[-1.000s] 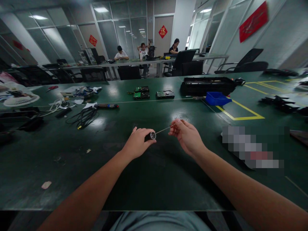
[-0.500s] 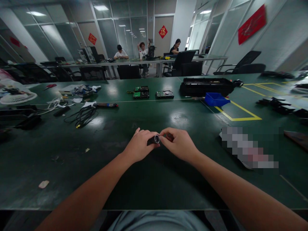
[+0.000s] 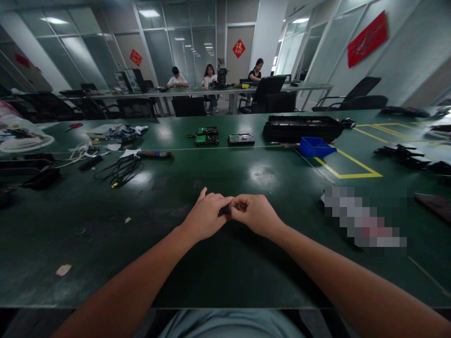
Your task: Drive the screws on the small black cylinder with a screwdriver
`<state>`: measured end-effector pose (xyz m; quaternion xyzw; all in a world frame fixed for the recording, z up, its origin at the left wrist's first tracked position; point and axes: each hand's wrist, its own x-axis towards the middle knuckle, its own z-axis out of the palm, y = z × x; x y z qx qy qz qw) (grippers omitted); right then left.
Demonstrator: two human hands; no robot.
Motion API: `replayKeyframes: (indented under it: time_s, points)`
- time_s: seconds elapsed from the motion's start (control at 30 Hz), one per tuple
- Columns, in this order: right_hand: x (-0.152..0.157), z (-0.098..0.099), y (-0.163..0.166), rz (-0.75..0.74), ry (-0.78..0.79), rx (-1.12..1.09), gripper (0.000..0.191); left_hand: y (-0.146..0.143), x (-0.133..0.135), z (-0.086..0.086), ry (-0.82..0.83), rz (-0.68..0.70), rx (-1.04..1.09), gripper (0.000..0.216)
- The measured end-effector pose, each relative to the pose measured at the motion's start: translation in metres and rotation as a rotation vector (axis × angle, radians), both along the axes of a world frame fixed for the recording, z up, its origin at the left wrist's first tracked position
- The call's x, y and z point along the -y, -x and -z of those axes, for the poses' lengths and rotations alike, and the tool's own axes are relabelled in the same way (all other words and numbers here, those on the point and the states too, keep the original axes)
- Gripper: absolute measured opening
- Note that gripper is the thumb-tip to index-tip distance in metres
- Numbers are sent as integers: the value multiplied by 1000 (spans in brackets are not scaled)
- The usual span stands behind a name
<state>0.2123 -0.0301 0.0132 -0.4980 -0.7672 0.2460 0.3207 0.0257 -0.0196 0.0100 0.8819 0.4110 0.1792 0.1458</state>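
My left hand [image 3: 205,217] is closed around a black flashlight-like tube [image 3: 224,210], above the near middle of the green table. Most of the tube is hidden by the fingers. At its right end the thumb and index finger of my right hand [image 3: 256,215] are pinched together, touching or nearly touching the rim. A small dark, reddish-brown thing [image 3: 242,206] shows inside the curl of my right fingers; its kind is too small to make out.
Farther back on the table [image 3: 162,267] lie green circuit boards [image 3: 206,136], a hard drive [image 3: 241,139], a blue bin [image 3: 317,147] and a long black housing [image 3: 303,127]. To the left, a pen-shaped tool [image 3: 155,154] rests by a coiled black cable [image 3: 121,170]. People sit at a far desk.
My right hand has moved left to the tube's end, and its fingers now cover the round opening that was showing. The left hand stays nearly in place.
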Motion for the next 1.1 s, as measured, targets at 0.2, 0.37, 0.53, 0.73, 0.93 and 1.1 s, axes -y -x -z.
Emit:
replayKeyframes:
  time_s: [0.2,0.37,0.53,0.73,0.93,1.1]
  points:
    - [1,-1,1,21,-15,-12,10,1,-3,2,8,-8,31,29]
    - [2,1,3,51,-61,3,9,1,-4,1,14,-23,49,29]
    - [4,3,4,-11,-15,-26,9,6,-7,0,-17,-92,54,23]
    - [0,1,-1,151,-67,-13,10,4,-5,-4,137,-110,161,18]
    - [-1,-1,-6,100,-108,26,12,2,2,-6,215,-85,181,19]
    - [1,1,-9,-90,-163,110,24,2,1,2,204,-32,175,19]
